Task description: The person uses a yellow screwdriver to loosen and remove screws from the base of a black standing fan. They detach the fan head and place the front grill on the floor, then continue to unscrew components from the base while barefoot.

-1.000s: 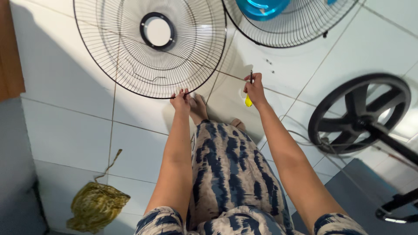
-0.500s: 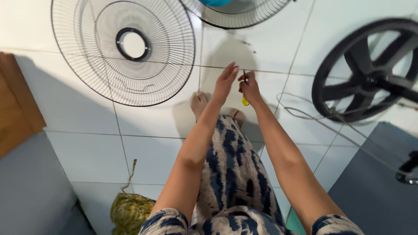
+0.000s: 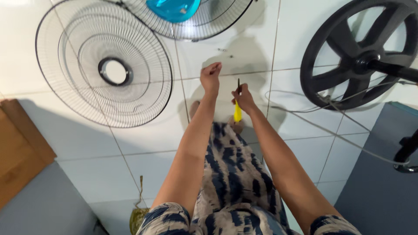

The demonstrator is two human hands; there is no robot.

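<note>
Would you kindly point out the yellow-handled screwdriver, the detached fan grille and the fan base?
yellow-handled screwdriver (image 3: pixel 237 114), head view, yellow handle.
detached fan grille (image 3: pixel 69 93), head view, wire mesh.
fan base (image 3: pixel 331 82), head view, lower-left spoke.

I see no labels, signs or screens anywhere from the head camera. The only thing that could pass for packaging is a flat brown cardboard piece (image 3: pixel 19 148) lying at the left edge on the white tiled floor (image 3: pixel 143 143), beside a grey mat (image 3: pixel 43 204).
</note>
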